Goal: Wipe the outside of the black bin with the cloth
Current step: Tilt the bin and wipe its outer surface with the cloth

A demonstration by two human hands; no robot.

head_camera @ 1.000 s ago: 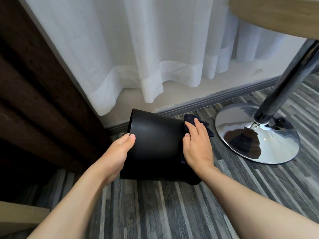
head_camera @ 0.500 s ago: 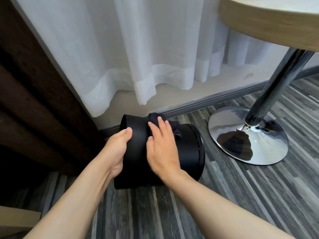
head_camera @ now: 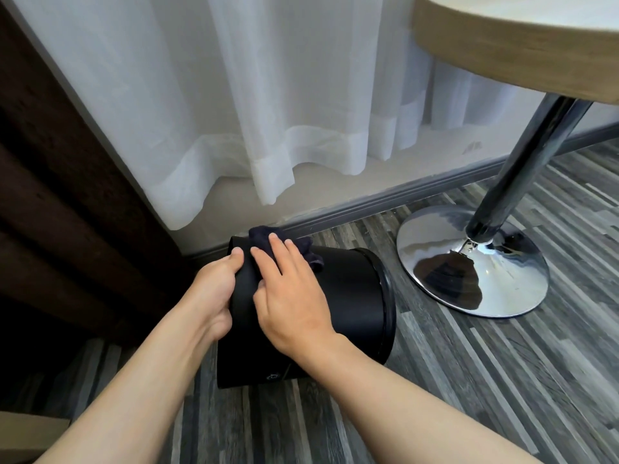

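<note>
The black bin [head_camera: 355, 296] lies on its side on the grey plank floor, its rimmed mouth turned to the right. My left hand [head_camera: 214, 296] grips the bin's left end, thumb on top of the edge. My right hand [head_camera: 291, 296] lies flat on the upper side wall near that same end and presses a dark cloth [head_camera: 264, 237] against it. Only the cloth's far edge shows beyond my fingertips; the rest is under my palm.
A white sheer curtain [head_camera: 268, 95] hangs just behind the bin, above a grey skirting board. A round table with a chrome pole stands on a chrome disc base [head_camera: 475, 266] close to the bin's right. Dark wooden furniture [head_camera: 67, 212] fills the left side.
My right hand has slid the cloth leftward over the bin wall, from the right end to the left end beside my left hand. The bin's mouth rim has come into view.
</note>
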